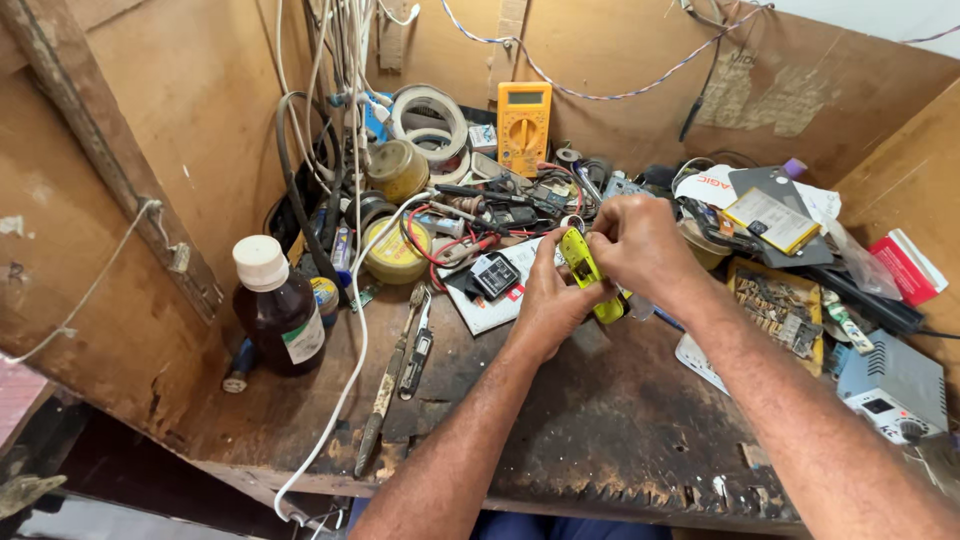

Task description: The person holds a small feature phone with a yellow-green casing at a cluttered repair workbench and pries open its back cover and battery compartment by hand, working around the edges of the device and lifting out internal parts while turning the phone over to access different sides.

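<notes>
Hands meet over the middle of a worn, scorched wooden desk [620, 420], both closed around a small yellow device [583, 268] that looks like a slim phone or handset shell. Left hand [550, 305] cradles it from below, fingers curled shut around its lower half; right hand [640, 245] comes from two o'clock, fingers pinched onto its upper end. The yellow device is tilted, its long side running from eleven to five o'clock, glossy, with a dark patch near the top; whether it is opened or whole cannot be told, as the hands cover much of it. Judging by the grip, the work on it seems under way, not finished. At nine o'clock from the hands lies a small black module [495, 275] on white paper, and further left a brown glass bottle [280, 310] with a white cap. At twelve o'clock a yellow multimeter [523, 125] leans on the back wall beside rolls of tape [430, 120]. At eight o'clock a brush [388, 385] lies flat, and at four o'clock sits a grey power supply [895, 385]
</notes>
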